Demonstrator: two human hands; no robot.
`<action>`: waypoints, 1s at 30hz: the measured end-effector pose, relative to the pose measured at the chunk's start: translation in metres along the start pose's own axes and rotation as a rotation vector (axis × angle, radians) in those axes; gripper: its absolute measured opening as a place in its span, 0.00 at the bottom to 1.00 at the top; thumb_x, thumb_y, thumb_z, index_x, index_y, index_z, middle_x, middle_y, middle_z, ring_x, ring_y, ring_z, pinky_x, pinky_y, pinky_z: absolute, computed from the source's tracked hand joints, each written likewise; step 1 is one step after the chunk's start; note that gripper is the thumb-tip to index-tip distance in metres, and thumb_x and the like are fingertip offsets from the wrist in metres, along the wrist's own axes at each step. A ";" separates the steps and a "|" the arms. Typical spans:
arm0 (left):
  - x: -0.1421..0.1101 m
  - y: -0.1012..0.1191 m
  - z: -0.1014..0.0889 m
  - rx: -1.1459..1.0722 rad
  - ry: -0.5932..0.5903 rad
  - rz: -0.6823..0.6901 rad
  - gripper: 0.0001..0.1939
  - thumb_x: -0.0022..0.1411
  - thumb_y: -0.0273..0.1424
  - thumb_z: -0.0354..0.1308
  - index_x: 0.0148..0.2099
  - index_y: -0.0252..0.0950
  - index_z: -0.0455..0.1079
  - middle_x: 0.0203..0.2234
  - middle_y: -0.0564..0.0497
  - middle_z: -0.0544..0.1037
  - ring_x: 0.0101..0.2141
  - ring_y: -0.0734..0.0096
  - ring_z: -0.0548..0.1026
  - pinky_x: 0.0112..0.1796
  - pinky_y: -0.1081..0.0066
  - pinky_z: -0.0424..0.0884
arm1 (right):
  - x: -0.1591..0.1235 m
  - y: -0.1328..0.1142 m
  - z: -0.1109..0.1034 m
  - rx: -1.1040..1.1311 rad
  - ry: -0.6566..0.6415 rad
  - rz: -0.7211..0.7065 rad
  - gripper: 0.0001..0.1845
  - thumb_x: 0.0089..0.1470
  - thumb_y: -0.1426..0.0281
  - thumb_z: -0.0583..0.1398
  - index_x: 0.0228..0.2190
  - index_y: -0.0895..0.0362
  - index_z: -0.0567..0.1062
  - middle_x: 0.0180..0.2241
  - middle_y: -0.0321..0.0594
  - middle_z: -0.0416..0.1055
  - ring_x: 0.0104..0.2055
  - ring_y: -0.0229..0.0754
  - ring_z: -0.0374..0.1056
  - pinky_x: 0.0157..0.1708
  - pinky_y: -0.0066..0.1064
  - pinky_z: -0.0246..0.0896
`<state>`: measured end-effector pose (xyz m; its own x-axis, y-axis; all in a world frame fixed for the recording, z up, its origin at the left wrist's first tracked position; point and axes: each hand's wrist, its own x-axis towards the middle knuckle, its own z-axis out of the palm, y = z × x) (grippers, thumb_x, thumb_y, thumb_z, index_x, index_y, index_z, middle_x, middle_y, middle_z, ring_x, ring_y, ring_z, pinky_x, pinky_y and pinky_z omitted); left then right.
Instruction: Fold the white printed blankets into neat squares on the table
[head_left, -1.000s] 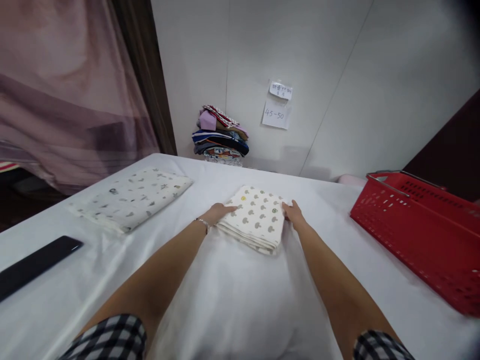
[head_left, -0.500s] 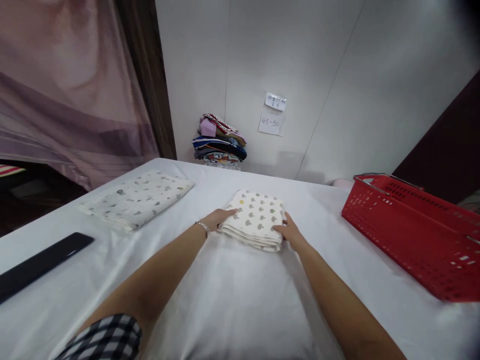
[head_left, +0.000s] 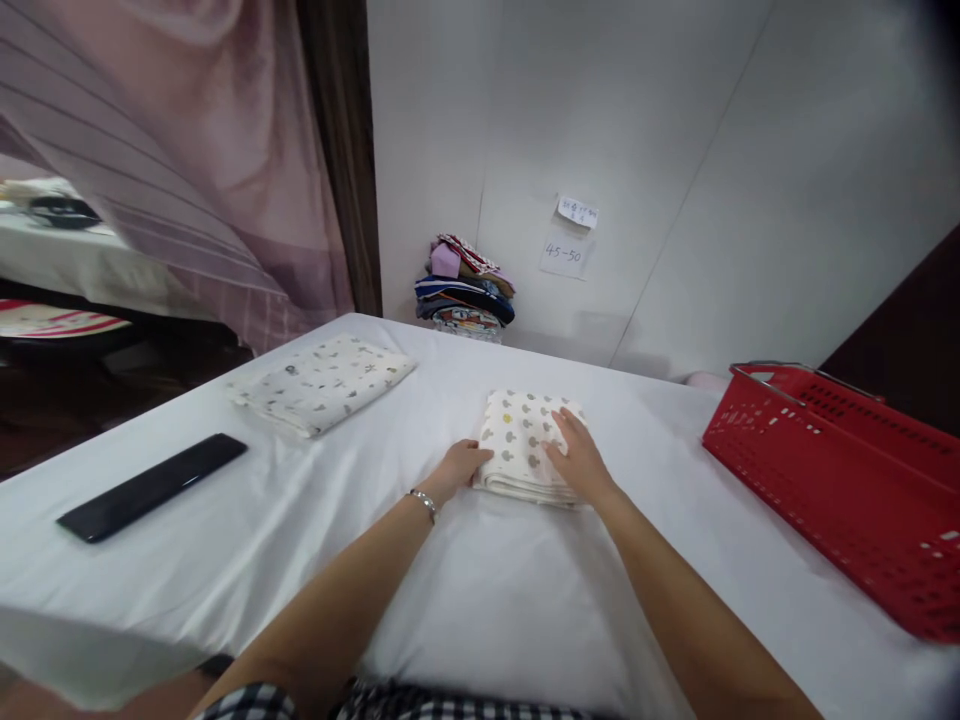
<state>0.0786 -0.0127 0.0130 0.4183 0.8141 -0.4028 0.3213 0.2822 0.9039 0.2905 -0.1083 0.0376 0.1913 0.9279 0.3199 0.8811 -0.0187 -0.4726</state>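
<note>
A folded cream cloth with grey and yellow prints [head_left: 517, 440] lies in the middle of the white-covered table [head_left: 480, 590]. My right hand [head_left: 576, 458] lies flat on top of its right half, fingers stretched out. My left hand [head_left: 459, 468], with a bracelet at the wrist, touches the cloth's near left edge, fingers extended against the fold. Neither hand lifts the cloth.
A second folded printed cloth [head_left: 324, 380] lies at the far left. A long black flat object [head_left: 154, 486] rests near the left edge. A red plastic basket [head_left: 847, 480] stands at the right. A stack of folded clothes [head_left: 465, 285] sits against the wall under paper notes [head_left: 564, 256].
My right hand has slid from the cloth's right edge onto its top. My left hand has moved to the near left edge. The view has shifted right.
</note>
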 end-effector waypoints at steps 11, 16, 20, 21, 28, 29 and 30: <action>-0.009 -0.003 0.000 -0.010 0.071 0.074 0.29 0.52 0.36 0.60 0.54 0.29 0.61 0.38 0.43 0.77 0.29 0.69 0.74 0.24 0.75 0.64 | -0.003 -0.015 0.026 -0.209 -0.353 0.110 0.29 0.59 0.55 0.46 0.58 0.54 0.59 0.64 0.44 0.46 0.66 0.49 0.38 0.61 0.50 0.30; -0.011 -0.005 -0.001 -0.052 0.074 0.113 0.27 0.53 0.41 0.60 0.51 0.30 0.64 0.28 0.49 0.76 0.24 0.72 0.70 0.23 0.75 0.62 | -0.015 -0.046 0.037 -0.083 -0.324 -0.133 0.33 0.57 0.52 0.49 0.60 0.53 0.55 0.63 0.43 0.47 0.65 0.46 0.40 0.62 0.46 0.34; -0.008 -0.007 0.000 -0.066 0.067 0.142 0.20 0.58 0.42 0.54 0.45 0.30 0.67 0.25 0.50 0.73 0.22 0.74 0.67 0.22 0.75 0.61 | -0.026 -0.052 0.052 -0.186 -0.323 -0.302 0.38 0.55 0.53 0.53 0.61 0.55 0.51 0.64 0.46 0.45 0.66 0.49 0.39 0.62 0.50 0.31; -0.006 -0.008 0.000 -0.077 0.064 0.147 0.20 0.59 0.42 0.53 0.44 0.30 0.68 0.24 0.51 0.72 0.22 0.75 0.66 0.22 0.76 0.61 | -0.028 -0.051 0.055 -0.216 -0.297 -0.320 0.38 0.55 0.54 0.53 0.62 0.56 0.51 0.63 0.47 0.45 0.65 0.49 0.39 0.61 0.50 0.32; 0.001 -0.012 -0.001 -0.206 -0.020 0.111 0.22 0.57 0.48 0.53 0.37 0.31 0.66 0.23 0.52 0.70 0.23 0.75 0.67 0.25 0.74 0.65 | -0.027 -0.046 0.059 -0.177 -0.239 -0.308 0.31 0.58 0.61 0.50 0.61 0.59 0.53 0.62 0.48 0.50 0.65 0.47 0.43 0.61 0.46 0.37; 0.001 -0.012 -0.001 -0.232 -0.040 0.103 0.22 0.56 0.48 0.53 0.37 0.31 0.66 0.24 0.51 0.71 0.24 0.74 0.69 0.27 0.74 0.66 | -0.027 -0.046 0.058 -0.147 -0.242 -0.290 0.31 0.58 0.61 0.50 0.61 0.58 0.53 0.62 0.47 0.50 0.64 0.47 0.44 0.61 0.46 0.38; 0.000 -0.012 -0.002 -0.251 -0.055 0.098 0.22 0.56 0.49 0.53 0.38 0.32 0.66 0.25 0.50 0.72 0.25 0.73 0.70 0.28 0.73 0.66 | -0.026 -0.047 0.058 -0.119 -0.245 -0.271 0.31 0.58 0.61 0.50 0.61 0.57 0.53 0.62 0.46 0.51 0.64 0.46 0.44 0.61 0.46 0.38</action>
<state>0.0734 -0.0150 0.0022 0.4844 0.8171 -0.3125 0.0588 0.3260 0.9435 0.2192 -0.1103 0.0034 -0.1520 0.9662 0.2082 0.9323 0.2101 -0.2944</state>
